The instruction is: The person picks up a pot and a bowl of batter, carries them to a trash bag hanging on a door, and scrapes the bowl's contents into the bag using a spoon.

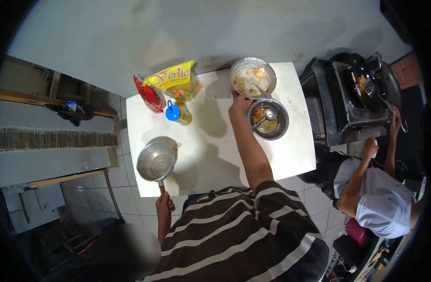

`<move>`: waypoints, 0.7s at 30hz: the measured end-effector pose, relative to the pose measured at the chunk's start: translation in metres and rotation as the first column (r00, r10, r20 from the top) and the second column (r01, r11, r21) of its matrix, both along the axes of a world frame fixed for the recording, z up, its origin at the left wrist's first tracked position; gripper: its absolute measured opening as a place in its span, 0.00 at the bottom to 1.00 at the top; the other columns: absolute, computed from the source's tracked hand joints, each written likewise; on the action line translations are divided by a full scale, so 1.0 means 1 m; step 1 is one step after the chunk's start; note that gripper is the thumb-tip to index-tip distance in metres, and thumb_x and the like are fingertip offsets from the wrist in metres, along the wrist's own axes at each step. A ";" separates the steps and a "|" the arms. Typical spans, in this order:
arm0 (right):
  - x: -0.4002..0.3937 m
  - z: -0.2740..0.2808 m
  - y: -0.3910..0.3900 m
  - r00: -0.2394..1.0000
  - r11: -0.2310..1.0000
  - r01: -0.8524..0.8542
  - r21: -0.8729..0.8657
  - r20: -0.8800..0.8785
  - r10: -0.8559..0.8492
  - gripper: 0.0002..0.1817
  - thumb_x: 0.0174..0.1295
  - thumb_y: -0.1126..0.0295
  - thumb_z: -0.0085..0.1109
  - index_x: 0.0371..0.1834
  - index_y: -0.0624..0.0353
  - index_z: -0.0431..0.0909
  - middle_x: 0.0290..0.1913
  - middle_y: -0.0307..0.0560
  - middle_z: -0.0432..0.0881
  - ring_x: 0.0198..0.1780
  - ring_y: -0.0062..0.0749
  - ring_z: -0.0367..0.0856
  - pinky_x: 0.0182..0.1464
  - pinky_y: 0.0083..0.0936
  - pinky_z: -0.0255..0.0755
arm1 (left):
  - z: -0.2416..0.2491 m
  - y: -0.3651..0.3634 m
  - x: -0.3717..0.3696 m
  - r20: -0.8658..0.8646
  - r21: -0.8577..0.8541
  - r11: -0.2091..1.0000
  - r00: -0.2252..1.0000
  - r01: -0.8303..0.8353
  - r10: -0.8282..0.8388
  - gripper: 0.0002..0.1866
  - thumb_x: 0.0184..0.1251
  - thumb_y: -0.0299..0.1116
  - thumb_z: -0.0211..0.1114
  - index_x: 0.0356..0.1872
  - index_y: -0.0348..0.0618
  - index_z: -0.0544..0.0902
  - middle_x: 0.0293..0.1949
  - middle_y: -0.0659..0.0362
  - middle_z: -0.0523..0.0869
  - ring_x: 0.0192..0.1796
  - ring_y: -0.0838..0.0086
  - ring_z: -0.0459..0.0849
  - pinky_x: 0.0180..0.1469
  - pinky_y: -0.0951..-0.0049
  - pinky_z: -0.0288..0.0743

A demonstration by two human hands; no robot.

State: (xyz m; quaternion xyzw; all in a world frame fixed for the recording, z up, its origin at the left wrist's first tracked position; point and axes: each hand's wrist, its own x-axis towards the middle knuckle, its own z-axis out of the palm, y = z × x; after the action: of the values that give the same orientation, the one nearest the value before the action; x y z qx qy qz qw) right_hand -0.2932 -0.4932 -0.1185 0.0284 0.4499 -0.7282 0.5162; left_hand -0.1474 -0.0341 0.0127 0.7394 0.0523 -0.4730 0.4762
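On the white tabletop, the right hand touches the near rim of the mixing bowl, though how firmly its grip closes cannot be told. Just beside sits a metal bowl with a ladle. The left hand's grip is wrapped round the handle of the pan, held over the tabletop's near corner. The step in hand looks like steadying both vessels; shifting either calls for keeping it level.

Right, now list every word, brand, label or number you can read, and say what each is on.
"Verlic": large lettering on the yellow packet.
Smaller line beneath it: too small to read reliably.
Red packet: markings too blurred to read.
White unit at lower left: small marks, unreadable.
No numbers can be made out.
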 end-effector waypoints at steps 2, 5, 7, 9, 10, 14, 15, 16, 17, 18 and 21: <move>0.012 -0.009 0.021 0.999 0.998 -0.044 -0.035 -0.031 0.043 0.28 0.64 0.80 0.39 0.68 0.60 0.49 0.60 0.63 0.65 0.39 0.52 0.82 0.36 0.34 0.86 | -0.001 0.001 0.000 -0.004 0.001 1.000 1.000 -0.005 0.005 0.14 0.68 0.43 0.60 0.28 0.47 0.69 0.15 0.69 0.63 0.14 0.83 0.62 0.16 0.79 0.56; 0.019 -0.014 0.061 0.985 0.985 -0.169 -0.034 -0.031 0.168 0.25 0.63 0.81 0.39 0.65 0.62 0.52 0.55 0.62 0.69 0.38 0.51 0.82 0.37 0.37 0.85 | -0.001 0.004 0.003 -0.014 -0.004 1.000 1.000 -0.015 0.015 0.14 0.68 0.43 0.60 0.28 0.47 0.69 0.15 0.69 0.63 0.14 0.83 0.62 0.16 0.79 0.56; 0.018 -0.023 0.088 0.966 0.961 -0.259 -0.100 -0.055 0.254 0.17 0.64 0.78 0.41 0.57 0.65 0.59 0.45 0.59 0.76 0.34 0.48 0.84 0.37 0.35 0.84 | 0.001 0.006 0.003 -0.022 -0.001 1.000 0.999 -0.023 0.023 0.15 0.68 0.43 0.61 0.28 0.47 0.69 0.15 0.68 0.63 0.13 0.83 0.62 0.16 0.79 0.56; 0.000 -0.023 0.112 0.894 0.895 -0.444 -0.034 -0.087 0.440 0.17 0.65 0.74 0.44 0.56 0.65 0.59 0.41 0.58 0.77 0.33 0.46 0.84 0.36 0.35 0.84 | 0.002 0.007 0.000 0.005 0.012 0.999 0.999 -0.035 0.034 0.15 0.68 0.44 0.61 0.29 0.47 0.70 0.15 0.68 0.63 0.14 0.83 0.62 0.16 0.79 0.56; -0.012 -0.019 0.123 0.790 0.796 -0.604 0.032 -0.106 0.604 0.16 0.67 0.71 0.48 0.55 0.65 0.60 0.38 0.56 0.77 0.33 0.44 0.84 0.35 0.34 0.83 | -0.001 0.010 0.001 -0.001 0.019 0.999 0.999 -0.043 0.043 0.15 0.68 0.44 0.61 0.29 0.47 0.70 0.15 0.68 0.63 0.14 0.83 0.62 0.16 0.79 0.56; -0.057 0.039 0.145 0.328 0.362 -0.771 0.523 -0.162 0.931 0.12 0.68 0.67 0.51 0.45 0.64 0.65 0.28 0.50 0.77 0.30 0.36 0.83 0.32 0.28 0.80 | -0.007 0.013 0.004 -0.029 0.031 0.998 0.998 -0.056 0.057 0.15 0.68 0.44 0.60 0.29 0.47 0.69 0.15 0.69 0.63 0.14 0.84 0.62 0.16 0.79 0.56; -0.068 0.045 0.146 0.153 0.498 -0.682 0.536 -0.561 0.814 0.10 0.68 0.67 0.51 0.41 0.63 0.66 0.26 0.49 0.76 0.29 0.34 0.83 0.31 0.27 0.79 | -0.006 0.012 0.003 -0.028 0.032 0.998 0.998 -0.057 0.058 0.15 0.69 0.44 0.60 0.29 0.47 0.69 0.15 0.69 0.63 0.14 0.84 0.61 0.16 0.80 0.55; -0.079 0.052 0.144 -0.085 0.629 -0.616 0.475 -0.834 0.546 0.09 0.67 0.67 0.52 0.37 0.63 0.68 0.25 0.49 0.76 0.29 0.32 0.83 0.29 0.27 0.77 | -0.005 0.010 0.002 -0.025 0.033 0.998 0.998 -0.060 0.061 0.15 0.69 0.44 0.60 0.29 0.47 0.69 0.15 0.69 0.63 0.14 0.84 0.61 0.16 0.80 0.55; -0.086 0.059 0.132 -0.077 0.708 -0.622 0.334 -0.926 0.369 0.09 0.65 0.69 0.54 0.37 0.63 0.69 0.31 0.51 0.75 0.26 0.38 0.79 0.28 0.31 0.74 | -0.005 0.007 0.001 -0.042 0.031 0.996 0.996 -0.082 0.084 0.14 0.69 0.43 0.60 0.29 0.48 0.69 0.15 0.69 0.63 0.14 0.84 0.61 0.16 0.80 0.54; -0.090 0.069 0.114 -0.068 0.758 -0.627 0.181 -0.982 0.179 0.08 0.63 0.70 0.56 0.37 0.64 0.70 0.36 0.54 0.73 0.22 0.45 0.76 0.27 0.36 0.72 | -0.006 0.007 0.001 -0.049 0.039 0.996 0.995 -0.086 0.088 0.14 0.69 0.43 0.60 0.29 0.48 0.69 0.15 0.69 0.63 0.14 0.84 0.61 0.16 0.80 0.54; -0.097 0.076 0.067 -0.447 0.819 -0.530 0.221 -0.893 -0.048 0.09 0.61 0.68 0.57 0.40 0.60 0.75 0.42 0.55 0.73 0.27 0.48 0.79 0.31 0.40 0.75 | -0.014 0.004 0.002 -0.052 0.020 0.999 0.998 -0.045 0.046 0.14 0.68 0.42 0.59 0.28 0.48 0.69 0.15 0.69 0.64 0.14 0.84 0.61 0.16 0.80 0.54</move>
State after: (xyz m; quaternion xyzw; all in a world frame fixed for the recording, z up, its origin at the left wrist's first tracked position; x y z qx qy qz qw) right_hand -0.3899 -0.4266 -0.0426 -0.7803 0.5213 -0.3380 0.0710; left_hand -0.1455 -0.0301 -0.0013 0.7299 0.0860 -0.4805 0.4785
